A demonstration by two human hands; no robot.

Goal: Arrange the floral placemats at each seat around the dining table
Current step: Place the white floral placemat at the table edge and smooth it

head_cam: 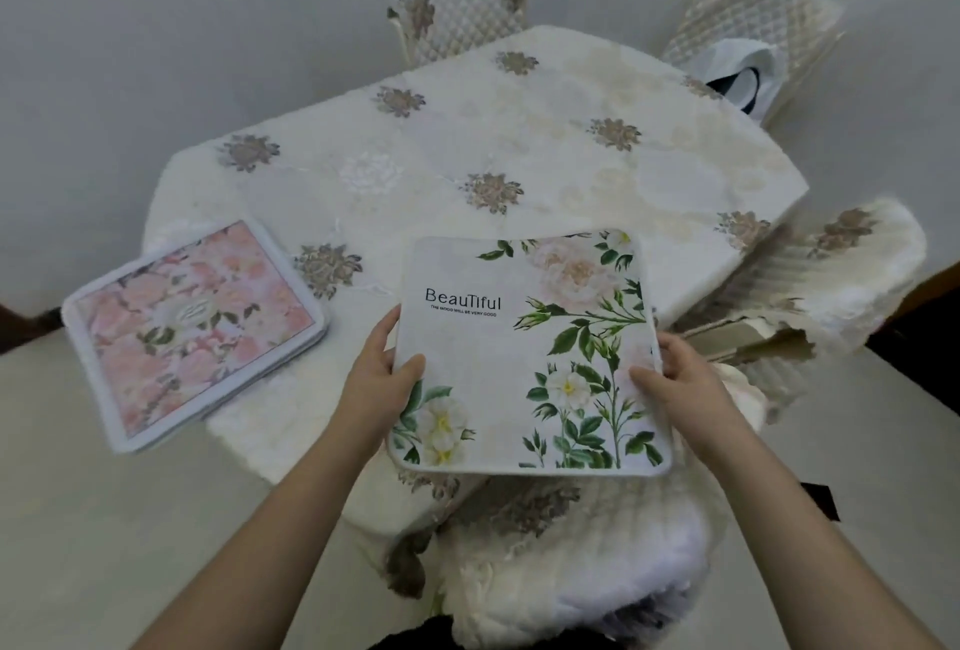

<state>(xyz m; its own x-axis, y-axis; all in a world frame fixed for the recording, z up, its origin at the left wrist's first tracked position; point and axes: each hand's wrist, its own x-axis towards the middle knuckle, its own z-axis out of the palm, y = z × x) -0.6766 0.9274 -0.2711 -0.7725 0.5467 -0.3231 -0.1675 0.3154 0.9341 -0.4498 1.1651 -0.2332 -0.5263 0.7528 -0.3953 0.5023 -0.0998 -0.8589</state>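
Note:
A white placemat (498,363) printed with green leaves, pale roses and the word "BeauTiful" hangs over the near edge of the dining table (519,140). My left hand (382,379) grips its left edge and my right hand (680,379) grips its right edge. A stack of pink floral placemats (192,327) lies at the table's left corner, partly past the edge. The table wears a cream cloth with brown flower motifs.
Covered chairs stand around the table: one at the far side (462,10), one at the far right (753,20) with a white bag (743,77) on it, one at the right (841,275), and one just below the placemat (571,561). Pale floor surrounds them.

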